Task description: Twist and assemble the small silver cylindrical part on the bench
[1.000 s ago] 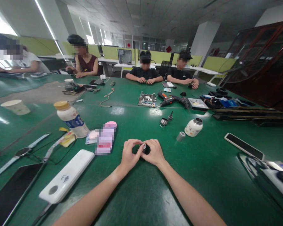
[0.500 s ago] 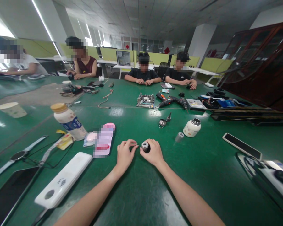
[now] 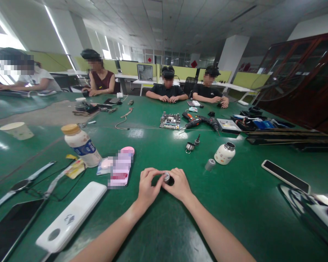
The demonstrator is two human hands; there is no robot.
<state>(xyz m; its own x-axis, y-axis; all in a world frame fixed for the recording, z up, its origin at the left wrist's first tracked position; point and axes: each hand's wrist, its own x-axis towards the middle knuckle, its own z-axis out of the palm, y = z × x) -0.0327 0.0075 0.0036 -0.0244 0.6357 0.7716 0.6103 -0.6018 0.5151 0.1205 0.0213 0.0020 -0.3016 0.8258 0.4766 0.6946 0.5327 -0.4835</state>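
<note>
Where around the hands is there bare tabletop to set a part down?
Bare green tabletop lies between the right forearm and the white-edged black phone, also beyond the left hand toward the square grey circuit board. Crowded: the left side, with the white oblong device and blue-strapped watch.

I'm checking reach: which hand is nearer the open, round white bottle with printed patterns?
Right: the right hand is left of the bottle and closer to the wearer; the left hand is farther left.
</note>
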